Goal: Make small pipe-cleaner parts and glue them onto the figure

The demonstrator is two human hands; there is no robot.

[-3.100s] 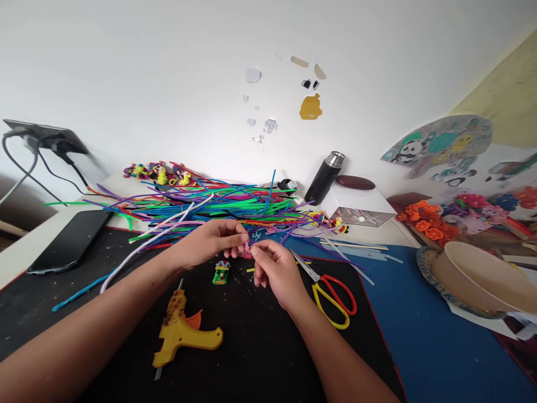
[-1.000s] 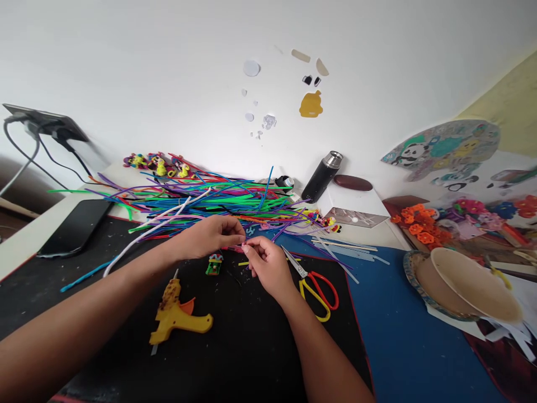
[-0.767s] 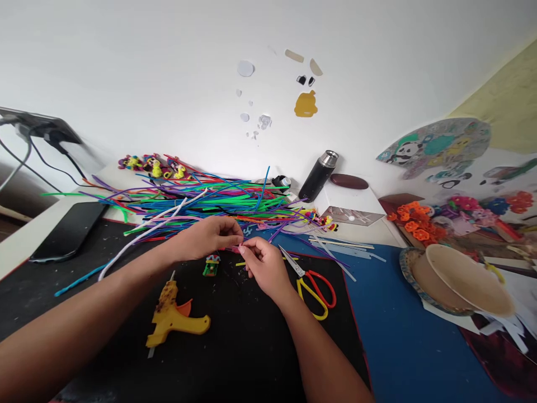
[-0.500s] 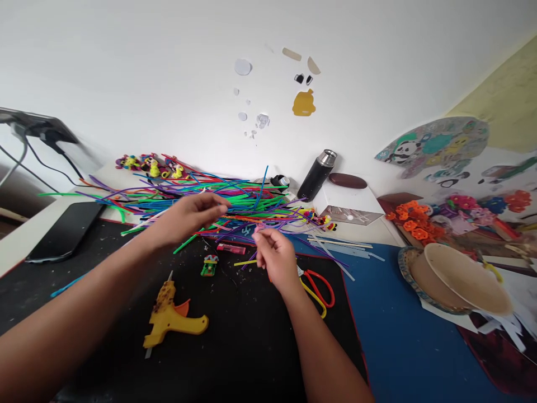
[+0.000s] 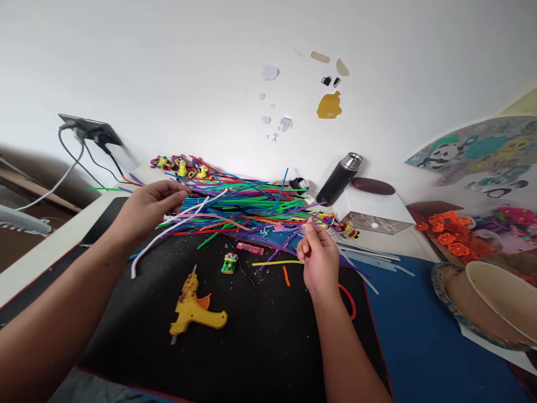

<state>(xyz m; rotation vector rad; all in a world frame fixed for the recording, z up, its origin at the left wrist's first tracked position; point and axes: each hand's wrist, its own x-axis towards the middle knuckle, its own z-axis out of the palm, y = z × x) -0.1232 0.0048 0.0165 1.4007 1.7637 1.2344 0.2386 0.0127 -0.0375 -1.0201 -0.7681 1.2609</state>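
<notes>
My left hand [image 5: 153,207] hovers over the left end of a heap of colored pipe cleaners [image 5: 251,204]. Its thumb and fingers are pressed together; whatever is between them cannot be made out. A bent white pipe cleaner [image 5: 161,237] lies just beside it. My right hand [image 5: 319,254], at the heap's right front, is closed in a pinch with a tiny pinkish bit at the fingertips, too small to name. Beneath it are a yellow pipe cleaner [image 5: 277,262] and a short orange piece [image 5: 286,276]. Red-handled scissors [image 5: 349,299] are mostly hidden by my right forearm.
A yellow glue gun [image 5: 195,308] lies on the black mat, with a small green figure [image 5: 229,263] and a pink lighter [image 5: 250,248] behind it. A black thermos [image 5: 338,182] stands near the wall. Bowls [image 5: 495,291] are at the right, a phone [image 5: 103,218] at left.
The view has turned left. My left hand has moved left across the heap and my right hand slightly right, so they are farther apart. The white and orange pieces show more.
</notes>
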